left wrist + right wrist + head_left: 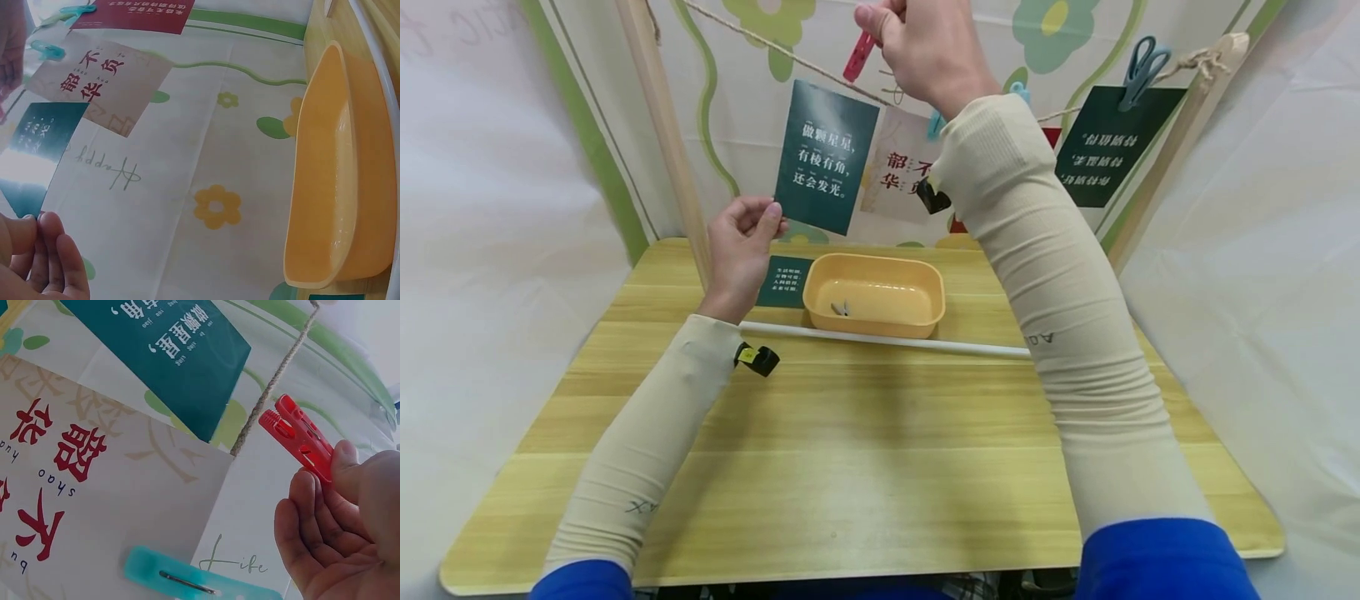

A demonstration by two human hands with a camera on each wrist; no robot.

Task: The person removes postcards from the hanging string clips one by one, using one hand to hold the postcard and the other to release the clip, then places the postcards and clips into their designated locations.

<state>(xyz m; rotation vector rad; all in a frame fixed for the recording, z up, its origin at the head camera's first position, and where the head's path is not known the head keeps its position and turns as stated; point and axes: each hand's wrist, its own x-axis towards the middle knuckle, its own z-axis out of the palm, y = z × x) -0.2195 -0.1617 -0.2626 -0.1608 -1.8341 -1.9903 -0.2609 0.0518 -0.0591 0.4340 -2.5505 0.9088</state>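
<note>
While the left hand [739, 252] pinches a card [825, 154], the right hand [931, 52] grips a clothespin [858, 58] above

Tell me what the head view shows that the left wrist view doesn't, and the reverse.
Only the head view: the pale sleeves, the hanging dark card with its grey-blue peg, and a clear sight of the red peg in the right hand.

Only the left wrist view: the "Happy" lettering and the red card's white print.

Both: the left hand pinching the green card, the tray, white rod and part of the right hand.
</note>
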